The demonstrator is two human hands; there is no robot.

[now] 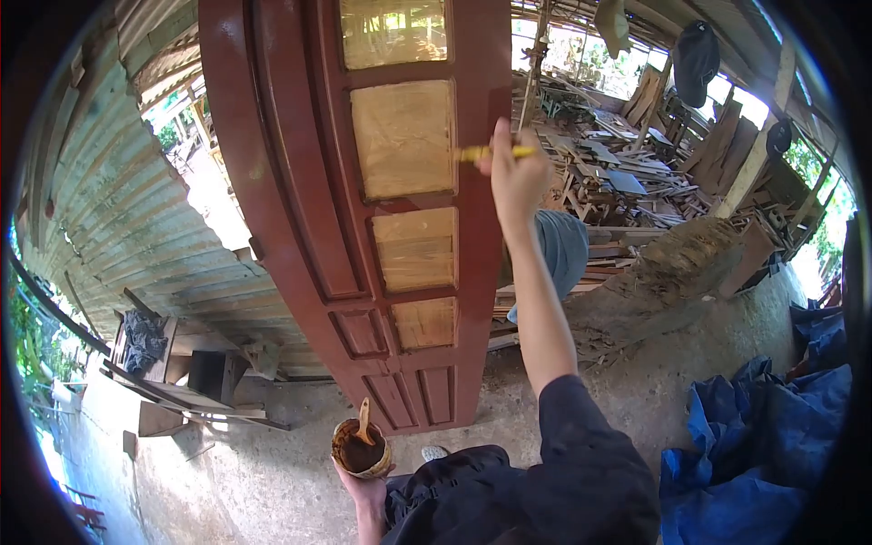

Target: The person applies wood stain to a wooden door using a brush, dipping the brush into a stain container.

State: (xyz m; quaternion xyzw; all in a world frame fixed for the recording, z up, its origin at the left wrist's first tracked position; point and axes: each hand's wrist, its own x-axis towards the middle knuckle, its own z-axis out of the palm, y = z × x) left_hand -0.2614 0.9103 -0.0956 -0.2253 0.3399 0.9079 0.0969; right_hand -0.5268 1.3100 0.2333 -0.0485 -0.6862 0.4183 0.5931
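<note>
My right hand [520, 177] is closed round a small paintbrush with a yellow handle [524, 153]. Its tip reaches the right edge of a covered pane [404, 136] in a tall red-brown door [486, 272]. Lower down, my left hand [365, 486] grips a round, paint-stained tub [374, 466] from below. Dark brown paint [361, 454] lies inside the tub, and a wooden-handled brush [364, 422] stands in it, leaning on the rim. The door has several tan-covered panes in a column beside its raised panels.
Wood scraps [609, 154] pile up behind the door on the right. A large rough log [672, 268] lies on the concrete floor. Blue tarpaulin [754, 445] is heaped at lower right. A wooden frame with a dark cloth [143, 341] stands left, beside corrugated sheeting [127, 218].
</note>
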